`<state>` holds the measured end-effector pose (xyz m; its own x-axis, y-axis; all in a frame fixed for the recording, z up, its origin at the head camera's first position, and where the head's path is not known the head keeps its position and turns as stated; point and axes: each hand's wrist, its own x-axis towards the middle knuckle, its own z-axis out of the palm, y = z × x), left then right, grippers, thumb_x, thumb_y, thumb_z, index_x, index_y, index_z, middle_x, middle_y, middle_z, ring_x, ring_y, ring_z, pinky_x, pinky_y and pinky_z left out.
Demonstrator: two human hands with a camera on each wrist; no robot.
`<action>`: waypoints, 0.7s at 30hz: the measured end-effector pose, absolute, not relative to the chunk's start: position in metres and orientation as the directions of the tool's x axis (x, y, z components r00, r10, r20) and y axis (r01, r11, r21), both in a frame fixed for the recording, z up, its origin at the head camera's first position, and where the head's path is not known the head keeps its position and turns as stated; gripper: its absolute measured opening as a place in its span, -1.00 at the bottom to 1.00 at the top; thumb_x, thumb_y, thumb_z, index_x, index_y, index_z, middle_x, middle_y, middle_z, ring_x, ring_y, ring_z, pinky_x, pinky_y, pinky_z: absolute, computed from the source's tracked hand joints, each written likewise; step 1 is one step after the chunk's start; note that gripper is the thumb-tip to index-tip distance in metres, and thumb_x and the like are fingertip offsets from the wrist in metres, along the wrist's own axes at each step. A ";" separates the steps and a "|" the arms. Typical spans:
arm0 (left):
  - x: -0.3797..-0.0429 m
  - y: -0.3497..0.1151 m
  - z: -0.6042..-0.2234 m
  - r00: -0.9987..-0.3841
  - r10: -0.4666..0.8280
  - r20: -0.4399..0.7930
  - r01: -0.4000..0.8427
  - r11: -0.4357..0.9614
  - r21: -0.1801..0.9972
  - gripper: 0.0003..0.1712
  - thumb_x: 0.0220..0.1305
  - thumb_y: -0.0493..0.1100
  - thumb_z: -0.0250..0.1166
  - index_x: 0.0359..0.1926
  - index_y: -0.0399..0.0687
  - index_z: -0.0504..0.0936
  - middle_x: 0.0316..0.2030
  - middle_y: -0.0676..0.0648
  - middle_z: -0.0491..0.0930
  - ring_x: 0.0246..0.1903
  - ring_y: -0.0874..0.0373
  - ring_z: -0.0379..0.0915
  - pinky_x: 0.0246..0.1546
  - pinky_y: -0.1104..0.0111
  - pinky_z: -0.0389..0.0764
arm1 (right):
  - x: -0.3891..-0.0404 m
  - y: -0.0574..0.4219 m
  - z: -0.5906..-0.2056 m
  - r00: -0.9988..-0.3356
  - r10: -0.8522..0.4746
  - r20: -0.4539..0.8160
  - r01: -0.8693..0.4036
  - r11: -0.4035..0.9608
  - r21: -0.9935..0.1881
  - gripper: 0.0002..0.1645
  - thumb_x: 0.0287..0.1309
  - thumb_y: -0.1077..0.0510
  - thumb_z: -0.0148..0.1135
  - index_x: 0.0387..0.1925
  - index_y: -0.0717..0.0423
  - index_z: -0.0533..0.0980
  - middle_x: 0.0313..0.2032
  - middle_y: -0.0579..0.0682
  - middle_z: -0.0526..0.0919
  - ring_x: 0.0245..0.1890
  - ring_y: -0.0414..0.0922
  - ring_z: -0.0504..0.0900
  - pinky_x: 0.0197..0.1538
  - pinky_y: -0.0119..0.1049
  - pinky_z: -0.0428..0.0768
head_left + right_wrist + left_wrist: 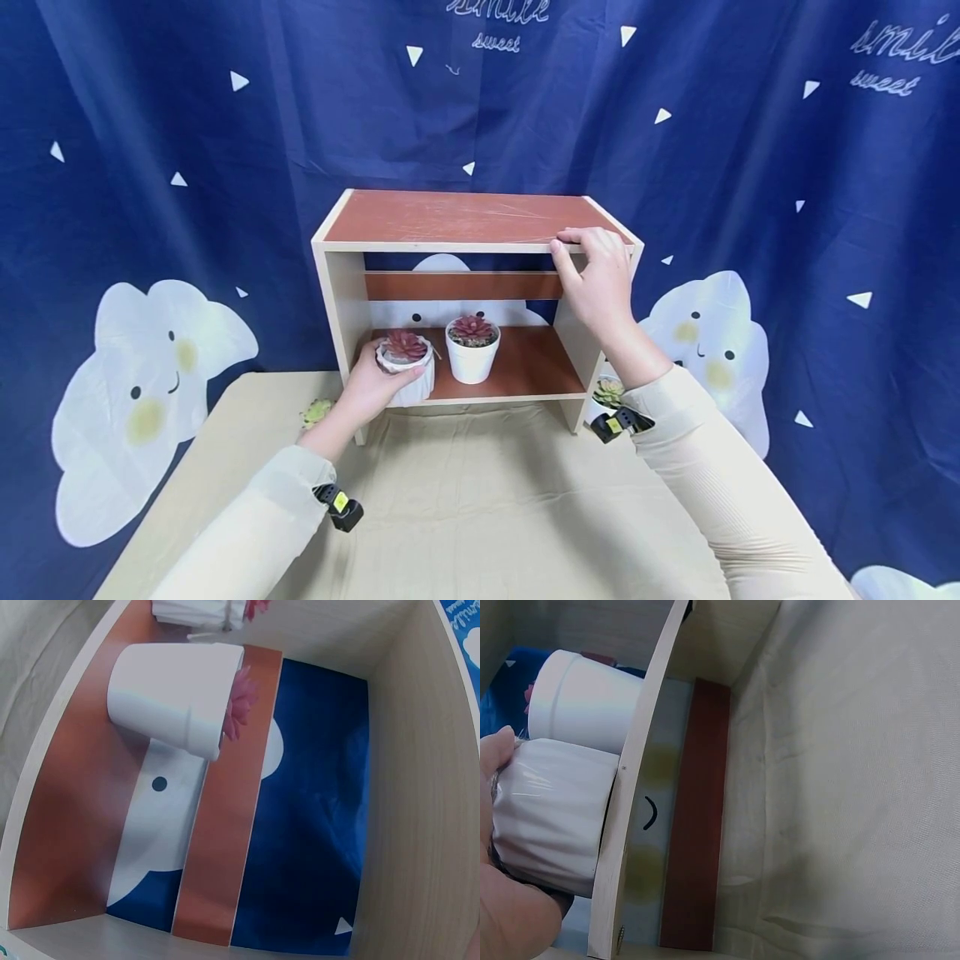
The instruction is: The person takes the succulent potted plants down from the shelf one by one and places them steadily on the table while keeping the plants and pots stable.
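Observation:
My left hand (pixel 375 383) grips a white pot (pixel 420 387) with a reddish succulent at the front left of a small shelf unit's lower board. In the left wrist view, the pot (pixel 551 814) looks pleated and shiny, its base close to the board's front edge. Beside it on the board stands a smooth white pot (pixel 471 367) with another red succulent. My right hand (pixel 600 279) holds the top front edge of the wooden shelf unit (pixel 457 218) near its right corner, fingers over the reddish top and thumb at the edge.
A green succulent (pixel 317 412) shows left of the shelf, partly behind my left forearm. Another green succulent (pixel 609 390) in a white pot stands to the right, partly covered by my right wrist. A beige cloth (pixel 465 500) covers the table; a blue curtain (pixel 300 125) hangs behind.

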<state>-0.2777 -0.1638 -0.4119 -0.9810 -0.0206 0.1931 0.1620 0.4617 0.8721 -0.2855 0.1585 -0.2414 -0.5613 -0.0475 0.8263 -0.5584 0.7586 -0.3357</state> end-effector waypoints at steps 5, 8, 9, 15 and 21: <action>-0.275 -0.164 -0.412 -0.980 -0.021 0.200 0.168 0.462 0.871 0.13 0.12 0.12 0.50 0.44 -0.35 0.06 0.30 -0.37 0.31 0.31 -0.22 0.30 0.34 -0.01 0.31 | -0.287 0.158 -0.242 -0.563 -0.043 0.825 -0.554 0.761 -0.338 -0.64 0.38 -0.04 0.19 -0.04 0.14 0.66 0.00 0.04 0.70 0.13 0.04 0.49 0.29 -0.07 0.28; -0.272 -0.164 -0.413 -0.978 -0.026 0.208 0.173 0.456 0.873 0.12 0.11 0.10 0.51 0.43 -0.35 0.07 0.30 -0.37 0.31 0.31 -0.22 0.30 0.34 0.00 0.30 | -0.287 0.159 -0.242 -0.563 -0.042 0.826 -0.554 0.761 -0.338 -0.64 0.38 -0.04 0.19 -0.04 0.14 0.66 0.00 0.04 0.70 0.13 0.04 0.49 0.29 -0.07 0.28; -0.271 -0.164 -0.413 -0.977 -0.028 0.211 0.175 0.454 0.873 0.11 0.11 0.09 0.51 0.43 -0.35 0.08 0.30 -0.37 0.31 0.30 -0.22 0.30 0.34 0.00 0.30 | -0.288 0.159 -0.242 -0.563 -0.042 0.825 -0.553 0.761 -0.338 -0.63 0.38 -0.04 0.19 -0.04 0.14 0.66 -0.01 0.04 0.70 0.13 0.04 0.49 0.29 -0.07 0.28; -0.266 -0.165 -0.413 -0.976 -0.038 0.217 0.178 0.437 0.881 0.06 0.13 0.02 0.51 0.42 -0.36 0.11 0.30 -0.37 0.31 0.31 -0.20 0.30 0.35 0.02 0.30 | -0.287 0.158 -0.242 -0.558 -0.043 0.829 -0.558 0.758 -0.337 -0.64 0.37 -0.03 0.19 -0.05 0.15 0.66 -0.01 0.05 0.70 0.13 0.05 0.49 0.28 -0.06 0.28; -0.260 -0.165 -0.412 -0.976 -0.042 0.213 0.177 0.418 0.891 0.07 0.14 0.03 0.51 0.43 -0.37 0.10 0.32 -0.37 0.29 0.32 -0.21 0.27 0.37 0.02 0.27 | -0.287 0.158 -0.242 -0.553 -0.044 0.832 -0.563 0.755 -0.335 -0.64 0.37 -0.03 0.20 -0.05 0.16 0.66 -0.02 0.06 0.70 0.12 0.06 0.50 0.27 -0.05 0.29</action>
<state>-0.2602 -0.1652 -0.4124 -0.9761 -0.0425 0.2133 0.1766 0.4177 0.8913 -0.2866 0.1583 -0.2424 -0.5535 -0.0439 0.8317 -0.5632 0.7554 -0.3349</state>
